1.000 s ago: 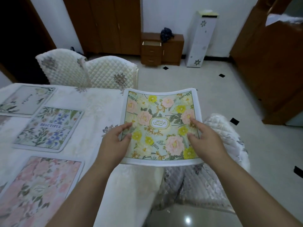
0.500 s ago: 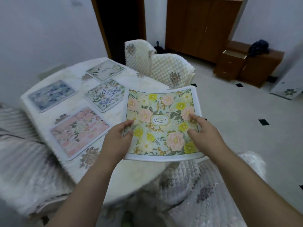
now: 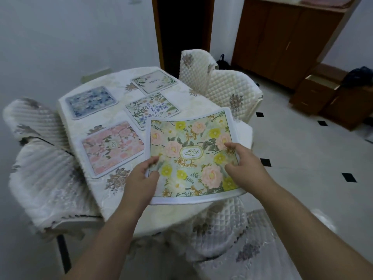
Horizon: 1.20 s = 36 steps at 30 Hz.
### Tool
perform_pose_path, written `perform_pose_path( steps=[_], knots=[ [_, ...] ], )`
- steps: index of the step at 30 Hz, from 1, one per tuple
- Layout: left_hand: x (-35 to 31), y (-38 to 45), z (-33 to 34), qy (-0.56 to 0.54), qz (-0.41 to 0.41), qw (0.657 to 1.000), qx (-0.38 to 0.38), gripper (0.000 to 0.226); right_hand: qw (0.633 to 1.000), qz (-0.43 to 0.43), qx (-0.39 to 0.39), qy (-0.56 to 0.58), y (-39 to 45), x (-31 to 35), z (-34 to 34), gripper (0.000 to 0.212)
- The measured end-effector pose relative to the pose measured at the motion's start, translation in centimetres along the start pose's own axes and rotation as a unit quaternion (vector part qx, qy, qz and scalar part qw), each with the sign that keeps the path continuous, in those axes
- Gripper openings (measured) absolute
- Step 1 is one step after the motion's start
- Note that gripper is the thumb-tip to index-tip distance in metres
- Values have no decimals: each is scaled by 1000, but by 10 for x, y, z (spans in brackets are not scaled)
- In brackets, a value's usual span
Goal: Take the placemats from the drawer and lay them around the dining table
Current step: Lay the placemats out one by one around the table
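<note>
**Fifth mat held over the near end of the table**

Four placemats are laid on the dining table — pink mat at 9 o'clock of the yellow-flowered placemat, which is pinched flat by the left hand and right hand, both clamped on its side edges, apparently so it can be lowered square onto the bare near end.
</note>
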<state>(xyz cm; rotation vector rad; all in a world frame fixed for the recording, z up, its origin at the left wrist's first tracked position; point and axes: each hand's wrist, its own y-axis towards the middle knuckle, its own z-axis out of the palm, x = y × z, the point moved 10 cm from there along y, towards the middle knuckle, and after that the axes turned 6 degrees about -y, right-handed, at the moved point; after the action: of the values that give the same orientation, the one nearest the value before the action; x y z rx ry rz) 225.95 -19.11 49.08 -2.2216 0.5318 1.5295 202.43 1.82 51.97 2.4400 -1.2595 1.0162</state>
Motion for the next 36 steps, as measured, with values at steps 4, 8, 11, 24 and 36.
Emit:
perform_pose_path(
  steps=[4, 8, 11, 24, 36],
  knots=[
    [10, 0, 16, -9, -10, 1000, -2, 47, 1000, -16, 17, -13, 17, -13, 1, 61],
    [22, 5, 41, -6, -23, 1000, -14, 52, 998, -51, 35, -13, 52, -32, 7, 61],
    [40, 7, 61, 11, -39, 998, -43, 55, 995, -74, 60, -19, 81, -50, 22, 60],
    [147, 28, 102, -16, -121, 978, -171, 42, 977, -113, 179, 0, 185, -108, 125, 69],
    [211, 32, 147, 74, -111, 989, -67, 53, 958, -92, 270, -10, 191, -179, 187, 71]
  ],
)
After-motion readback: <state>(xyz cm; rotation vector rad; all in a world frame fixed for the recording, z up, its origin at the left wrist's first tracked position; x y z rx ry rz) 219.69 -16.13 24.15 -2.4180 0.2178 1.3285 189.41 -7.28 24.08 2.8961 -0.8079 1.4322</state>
